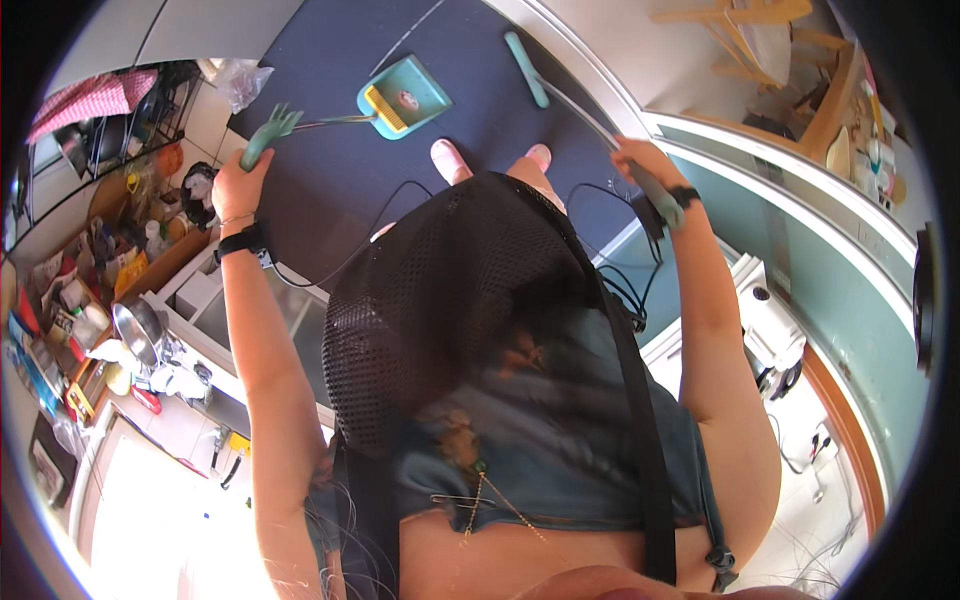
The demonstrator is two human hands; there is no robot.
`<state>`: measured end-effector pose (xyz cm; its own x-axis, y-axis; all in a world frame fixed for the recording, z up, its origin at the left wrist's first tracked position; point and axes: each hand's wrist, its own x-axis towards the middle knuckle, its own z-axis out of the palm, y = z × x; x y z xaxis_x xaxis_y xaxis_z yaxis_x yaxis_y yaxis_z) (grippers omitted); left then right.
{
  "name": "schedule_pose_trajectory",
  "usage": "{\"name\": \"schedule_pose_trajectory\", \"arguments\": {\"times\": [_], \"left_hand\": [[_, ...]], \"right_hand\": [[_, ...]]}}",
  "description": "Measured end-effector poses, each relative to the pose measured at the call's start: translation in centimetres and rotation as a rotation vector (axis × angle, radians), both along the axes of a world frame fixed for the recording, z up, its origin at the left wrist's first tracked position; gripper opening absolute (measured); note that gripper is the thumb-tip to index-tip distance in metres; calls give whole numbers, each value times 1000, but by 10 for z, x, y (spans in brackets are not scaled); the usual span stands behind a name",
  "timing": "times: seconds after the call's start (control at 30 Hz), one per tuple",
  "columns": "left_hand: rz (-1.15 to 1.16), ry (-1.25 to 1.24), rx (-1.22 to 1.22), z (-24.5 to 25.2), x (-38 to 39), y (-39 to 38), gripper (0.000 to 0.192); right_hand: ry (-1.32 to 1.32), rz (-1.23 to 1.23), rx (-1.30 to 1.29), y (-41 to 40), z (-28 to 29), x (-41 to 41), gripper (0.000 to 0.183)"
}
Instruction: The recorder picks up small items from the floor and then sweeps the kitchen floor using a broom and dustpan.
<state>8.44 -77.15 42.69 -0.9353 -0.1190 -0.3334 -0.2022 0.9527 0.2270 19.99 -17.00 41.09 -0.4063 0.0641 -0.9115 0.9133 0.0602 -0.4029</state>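
Note:
My left hand (240,184) is closed around the green top of a long-handled dustpan, whose claw-like end (281,124) points up beyond my fingers. The handle runs right to the green dustpan (426,97), which has a yellow comb edge (384,107) and rests on the dark floor with a small pale item inside. My right hand (649,169) grips the grey and green handle (660,195) of a long metal-shafted tool. At the shaft's far end, a narrow green head (527,69) is over the floor near the white door track; its underside is hidden.
Pink shoes (450,161) are on the dark floor (315,195). Black cables (637,292) hang at my right side beside a sliding door frame (795,180). Crowded shelves (172,262) and a metal pot (139,330) are at left; a wooden chair (765,37) stands upper right.

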Motion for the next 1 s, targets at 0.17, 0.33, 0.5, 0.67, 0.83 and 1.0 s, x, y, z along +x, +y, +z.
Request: {"name": "schedule_pose_trajectory", "arguments": {"times": [0.17, 0.33, 0.5, 0.67, 0.83, 1.0], "left_hand": [[16, 61, -28, 6, 8, 15, 44], [32, 19, -75, 3, 9, 25, 40], [109, 87, -35, 0, 46, 19, 40], [325, 203, -81, 11, 87, 16, 36], [422, 174, -112, 13, 98, 20, 37], [443, 71, -142, 12, 72, 29, 42]], "right_hand": [[-51, 104, 56, -25, -6, 36, 44], [-13, -10, -260, -91, -42, 36, 42], [16, 48, -225, -85, 6, -3, 66], [123, 284, 6, -64, 3, -66, 71], [214, 405, 32, -59, -71, -132, 63], [201, 577, 26, -142, -64, -110, 52]]}}
